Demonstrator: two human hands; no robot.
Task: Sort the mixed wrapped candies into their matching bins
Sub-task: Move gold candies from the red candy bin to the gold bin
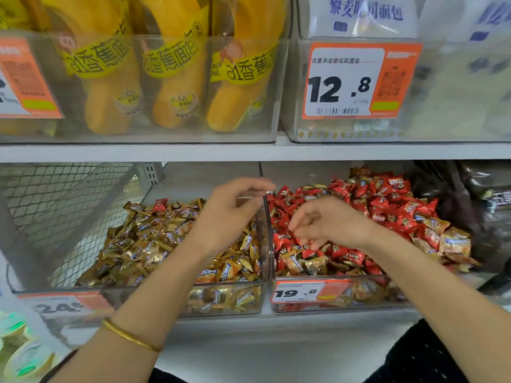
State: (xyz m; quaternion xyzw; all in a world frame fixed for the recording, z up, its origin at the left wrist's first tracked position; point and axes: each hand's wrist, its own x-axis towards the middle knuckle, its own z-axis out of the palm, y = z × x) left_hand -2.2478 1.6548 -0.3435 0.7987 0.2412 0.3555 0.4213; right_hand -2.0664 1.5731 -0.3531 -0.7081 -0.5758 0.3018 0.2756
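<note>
You faced a grey metal shelf board [166, 153], with a wire mesh panel [55, 205] at the lower left.

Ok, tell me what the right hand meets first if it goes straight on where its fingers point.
The red candies heaped in the right bin, just under the right hand's fingertips; the gap looks tiny, though depth is unclear.

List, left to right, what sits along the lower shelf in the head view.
Wire mesh panel → bin of gold candies → bin of red candies → dark packets.
</note>
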